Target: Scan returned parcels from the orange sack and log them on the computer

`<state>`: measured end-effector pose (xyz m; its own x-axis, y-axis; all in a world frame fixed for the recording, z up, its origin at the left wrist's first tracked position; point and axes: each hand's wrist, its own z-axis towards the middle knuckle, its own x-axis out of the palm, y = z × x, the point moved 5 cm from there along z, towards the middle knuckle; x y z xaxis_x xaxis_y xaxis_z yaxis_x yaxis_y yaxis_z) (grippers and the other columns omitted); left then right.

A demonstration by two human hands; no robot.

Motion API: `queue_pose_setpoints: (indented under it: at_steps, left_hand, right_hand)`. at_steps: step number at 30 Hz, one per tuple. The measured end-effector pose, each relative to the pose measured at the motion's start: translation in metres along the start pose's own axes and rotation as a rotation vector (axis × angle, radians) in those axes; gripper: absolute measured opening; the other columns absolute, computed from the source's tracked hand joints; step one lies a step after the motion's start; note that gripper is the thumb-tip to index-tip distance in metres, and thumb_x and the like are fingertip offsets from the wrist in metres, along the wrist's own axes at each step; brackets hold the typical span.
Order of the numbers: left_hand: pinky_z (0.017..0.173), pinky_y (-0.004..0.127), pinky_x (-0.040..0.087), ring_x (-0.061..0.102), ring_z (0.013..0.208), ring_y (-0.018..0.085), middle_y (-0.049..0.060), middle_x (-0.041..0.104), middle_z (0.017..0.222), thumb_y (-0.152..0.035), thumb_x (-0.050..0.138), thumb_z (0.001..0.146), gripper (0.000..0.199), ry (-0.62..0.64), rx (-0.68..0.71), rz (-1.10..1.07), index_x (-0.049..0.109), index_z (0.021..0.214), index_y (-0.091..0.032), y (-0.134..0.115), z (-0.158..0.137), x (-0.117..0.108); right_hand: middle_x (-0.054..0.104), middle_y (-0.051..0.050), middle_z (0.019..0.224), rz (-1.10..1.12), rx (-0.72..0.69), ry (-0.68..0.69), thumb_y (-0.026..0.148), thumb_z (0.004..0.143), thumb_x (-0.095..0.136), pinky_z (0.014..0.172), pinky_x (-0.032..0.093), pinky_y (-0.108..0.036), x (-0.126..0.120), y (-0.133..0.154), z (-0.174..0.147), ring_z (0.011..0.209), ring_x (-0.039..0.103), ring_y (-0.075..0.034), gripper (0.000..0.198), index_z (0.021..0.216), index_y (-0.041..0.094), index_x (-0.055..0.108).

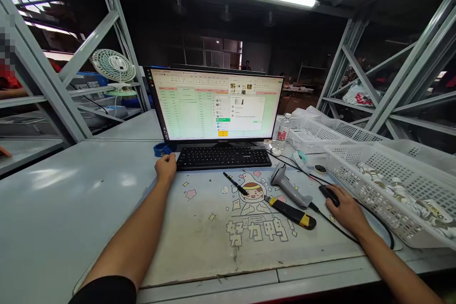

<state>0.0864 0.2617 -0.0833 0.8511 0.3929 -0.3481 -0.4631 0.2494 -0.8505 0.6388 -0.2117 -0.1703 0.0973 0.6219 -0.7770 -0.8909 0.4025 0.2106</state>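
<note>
My left hand (pixel 166 167) rests on the desk as a loose fist, against the left end of the black keyboard (pixel 224 157). Nothing shows in its curled fingers. Just behind it lies a blue roll (pixel 162 149). Over at the right, my right hand (pixel 345 211) is wrapped round a black computer mouse (pixel 329 194) on the desk mat (pixel 192 242). A grey barcode scanner (pixel 290 186) lies left of that hand. Nearer the middle are a black-and-yellow utility knife (pixel 292 213) and a black pen (pixel 235 183). The monitor (pixel 217 107) displays a spreadsheet with a chat window over it.
White perforated baskets stand along the right side; the front basket (pixel 374 194) holds small bottles and packs. A plastic bottle (pixel 283 128), a tape roll (pixel 299 156) and cables lie between monitor and baskets. Metal rack posts (pixel 124 42) flank the desk, with a fan (pixel 114 65) at left.
</note>
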Motion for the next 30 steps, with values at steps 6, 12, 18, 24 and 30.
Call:
queue_pose_setpoints:
  at_steps: [6,12,18,24,30]
  left_hand:
    - [0.065,0.034,0.031,0.042,0.066,0.018,-0.001,0.036,0.055,-0.03,0.053,0.093,0.04,-0.006,-0.073,-0.021,0.039,0.056,-0.024,0.007,0.0,0.0]
    - [0.063,0.034,0.03,0.037,0.062,0.017,-0.001,0.027,0.054,-0.028,0.053,0.091,0.042,0.007,-0.118,-0.055,0.035,0.053,-0.025,0.006,-0.002,-0.001]
    - [0.061,0.034,0.029,0.035,0.061,0.017,-0.001,0.026,0.054,-0.025,0.055,0.089,0.042,0.029,-0.131,-0.055,0.033,0.053,-0.025,0.004,-0.004,-0.001]
    - [0.061,0.033,0.027,0.031,0.061,0.015,-0.002,0.024,0.056,-0.024,0.055,0.089,0.042,0.035,-0.132,-0.052,0.032,0.054,-0.025,-0.001,-0.008,-0.003]
    - [0.062,0.035,0.025,0.031,0.061,0.015,-0.003,0.022,0.055,-0.022,0.055,0.088,0.044,0.036,-0.126,-0.066,0.031,0.052,-0.025,-0.004,-0.009,-0.004]
  right_hand:
    - [0.063,-0.015,0.15,0.023,0.005,0.032,0.046,0.103,0.047,0.113,0.055,-0.057,0.003,-0.003,0.0,0.133,0.066,-0.036,0.048,0.141,0.021,0.062]
    - [0.063,-0.016,0.148,0.018,-0.005,0.009,0.047,0.104,0.045,0.116,0.054,-0.057,0.003,-0.002,0.002,0.135,0.064,-0.036,0.049,0.141,0.021,0.064]
    - [0.062,-0.015,0.15,0.009,0.0,0.011,0.044,0.104,0.047,0.117,0.053,-0.056,0.003,-0.002,0.0,0.136,0.064,-0.035,0.046,0.141,0.023,0.064]
    - [0.062,-0.017,0.15,0.024,0.021,0.021,0.043,0.102,0.045,0.117,0.052,-0.057,0.003,-0.002,0.0,0.136,0.063,-0.037,0.049,0.141,0.019,0.066]
    - [0.062,-0.015,0.152,0.011,0.033,0.043,0.044,0.103,0.045,0.116,0.053,-0.055,0.002,-0.001,0.001,0.135,0.063,-0.036,0.05,0.141,0.021,0.066]
